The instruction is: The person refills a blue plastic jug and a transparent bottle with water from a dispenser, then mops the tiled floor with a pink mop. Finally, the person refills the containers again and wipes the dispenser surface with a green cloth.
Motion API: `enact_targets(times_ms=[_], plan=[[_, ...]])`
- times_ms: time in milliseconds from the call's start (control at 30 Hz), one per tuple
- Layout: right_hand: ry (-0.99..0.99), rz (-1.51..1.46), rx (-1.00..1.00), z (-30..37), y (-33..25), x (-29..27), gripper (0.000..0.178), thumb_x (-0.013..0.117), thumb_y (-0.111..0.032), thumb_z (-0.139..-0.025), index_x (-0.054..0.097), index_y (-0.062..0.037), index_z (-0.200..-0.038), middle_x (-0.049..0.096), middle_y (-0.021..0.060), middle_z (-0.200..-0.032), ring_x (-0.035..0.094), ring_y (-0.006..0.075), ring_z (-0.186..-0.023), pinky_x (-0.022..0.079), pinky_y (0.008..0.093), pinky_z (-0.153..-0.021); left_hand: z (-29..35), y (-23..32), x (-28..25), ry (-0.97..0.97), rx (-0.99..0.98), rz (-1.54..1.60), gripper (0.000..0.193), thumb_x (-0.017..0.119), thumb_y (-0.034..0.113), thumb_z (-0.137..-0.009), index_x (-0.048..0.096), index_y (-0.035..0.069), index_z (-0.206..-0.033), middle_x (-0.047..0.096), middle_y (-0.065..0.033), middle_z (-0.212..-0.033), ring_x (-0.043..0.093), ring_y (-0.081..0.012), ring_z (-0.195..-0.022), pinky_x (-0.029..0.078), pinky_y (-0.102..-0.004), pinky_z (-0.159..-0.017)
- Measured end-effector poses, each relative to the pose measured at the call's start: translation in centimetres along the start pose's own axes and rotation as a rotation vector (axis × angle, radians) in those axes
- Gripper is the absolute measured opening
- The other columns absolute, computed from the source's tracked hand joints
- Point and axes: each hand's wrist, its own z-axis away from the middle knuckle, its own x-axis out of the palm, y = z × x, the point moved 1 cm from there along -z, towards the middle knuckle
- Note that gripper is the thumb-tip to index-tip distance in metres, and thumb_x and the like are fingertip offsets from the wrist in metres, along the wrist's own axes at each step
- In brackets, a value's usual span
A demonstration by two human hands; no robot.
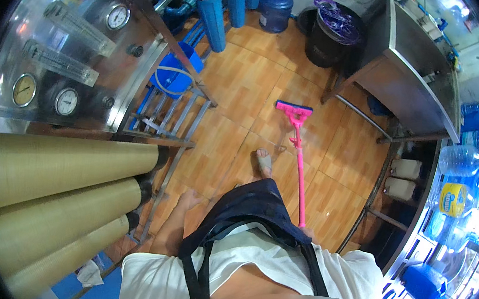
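A pink floor squeegee mop has its head [294, 108] flat on the orange tiled floor, and its long pink handle [299, 172] slants back toward me. My right hand [306, 232] grips the top of that handle; only a small part of the hand shows past my white shirt and dark apron. My left hand [188, 200] hangs at my side with loose fingers and holds nothing, close to the steel frame [163, 177] of the rack on my left. One of my feet [263, 162] stands on the tiles just left of the handle.
On the left are a steel panel with round gauges [66, 101] and three long beige tubes [59, 167]. Blue filter housings [213, 14], a blue water jug [275, 8] and a black bin [327, 34] stand at the back. A steel table [413, 80] and bottles [460, 159] line the right.
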Motion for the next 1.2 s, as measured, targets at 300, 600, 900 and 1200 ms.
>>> enact_targets(times_ms=[300, 600, 900, 1200], plan=[[0.117, -0.386, -0.017, -13.6, -21.5, 3.4, 0.024, 0.066, -0.019, -0.081, 0.051, -0.0149, -0.064, 0.043, 0.001, -0.05, 0.043, 0.0209, -0.036, 0.029, 0.0377, -0.033, -0.8, -2.8, -2.6, 0.066, -0.011, -0.044, 0.062, 0.08, 0.034, -0.074, 0.062, 0.002, -0.124, 0.068, -0.0206, -0.116, 0.066, -0.0311, -0.108, 0.051, -0.0394, -0.094], [0.332, 0.13, -0.268, -16.7, -27.6, 1.8, 0.026, 0.06, -0.024, -0.092, 0.056, -0.0038, -0.077, 0.051, 0.0068, -0.056, 0.051, 0.023, -0.042, 0.042, 0.0415, -0.039, -0.6, 2.1, -3.9, 0.053, 0.045, 0.012, 0.06, 0.079, 0.032, -0.076, 0.061, 0.0, -0.123, 0.07, -0.0194, -0.111, 0.067, -0.0301, -0.103, 0.052, -0.0388, -0.092], [0.435, 0.691, 0.28, 5.6, 12.0, -7.5, 0.036, 0.071, -0.036, -0.08, 0.072, -0.0053, -0.099, 0.071, 0.0187, -0.08, 0.07, 0.0366, -0.078, 0.055, 0.0471, -0.07, -4.8, 2.5, -3.9, -0.046, 0.069, -0.053, 0.061, 0.078, 0.036, -0.074, 0.064, 0.0, -0.122, 0.068, -0.0218, -0.115, 0.065, -0.0307, -0.11, 0.051, -0.0393, -0.095], [0.514, 0.868, 0.128, 1.7, -5.6, -13.8, 0.035, 0.07, -0.033, -0.079, 0.071, -0.0052, -0.1, 0.071, 0.0236, -0.097, 0.07, 0.0385, -0.095, 0.055, 0.0494, -0.081, -7.3, 7.8, -4.6, 0.007, 0.015, 0.029, 0.062, 0.079, 0.035, -0.075, 0.062, 0.0, -0.123, 0.07, -0.02, -0.113, 0.067, -0.0291, -0.106, 0.052, -0.0378, -0.093]])
